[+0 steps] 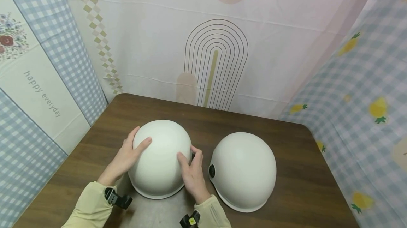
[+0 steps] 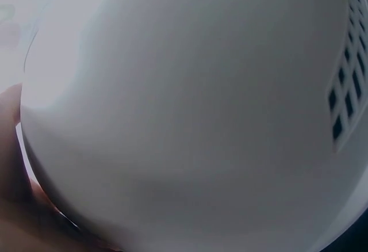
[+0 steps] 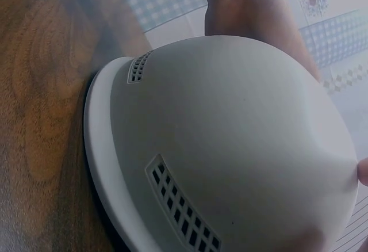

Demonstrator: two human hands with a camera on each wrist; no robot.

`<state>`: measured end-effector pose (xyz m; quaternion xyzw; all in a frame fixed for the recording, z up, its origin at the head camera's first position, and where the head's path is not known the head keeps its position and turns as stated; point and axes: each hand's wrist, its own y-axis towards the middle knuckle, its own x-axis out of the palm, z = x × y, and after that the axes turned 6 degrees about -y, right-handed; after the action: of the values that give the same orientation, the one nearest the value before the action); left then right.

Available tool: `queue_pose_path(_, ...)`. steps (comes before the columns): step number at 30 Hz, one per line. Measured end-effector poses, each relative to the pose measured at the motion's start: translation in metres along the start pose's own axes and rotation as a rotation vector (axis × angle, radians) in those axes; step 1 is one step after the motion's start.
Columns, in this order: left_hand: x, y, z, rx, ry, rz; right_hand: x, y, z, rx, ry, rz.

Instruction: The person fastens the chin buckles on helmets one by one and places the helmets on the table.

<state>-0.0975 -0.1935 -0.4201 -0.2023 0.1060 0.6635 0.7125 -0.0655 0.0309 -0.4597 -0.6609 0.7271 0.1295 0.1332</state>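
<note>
white helmet (image 1: 162, 159), dome-up, long axis near-to-far

I see both arms reaching forward, the left sleeve (image 1: 90, 203) and right sleeve (image 1: 213, 214) pale yellow, bare wrists showing beyond the cuffs. The two hands sit apart, palms facing, each in a clasping hold. The left hand (image 1: 127, 155) slants inward, its thumb spread from the fingers and aimed up and to the right. The right hand (image 1: 192, 174) leans left, thumb parted from fingers that are partly hidden.
</note>
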Motion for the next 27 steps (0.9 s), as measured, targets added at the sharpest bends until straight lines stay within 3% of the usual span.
queue_pose_path(7, -0.003, 0.003, 0.0, 0.0, 0.016, 0.006, 0.001, 0.001, 0.0, 0.015, -0.015, -0.035)
queue_pose_path(16, -0.006, 0.004, -0.002, -0.036, -0.028, -0.004, 0.001, 0.001, -0.002, 0.022, -0.042, -0.08)
queue_pose_path(23, -0.005, 0.003, -0.001, -0.057, 0.015, 0.006, -0.017, -0.002, -0.013, 0.009, -0.068, -0.14)
queue_pose_path(27, -0.003, -0.001, 0.009, 0.004, 0.067, 0.042, -0.034, -0.006, -0.025, -0.03, -0.057, -0.14)
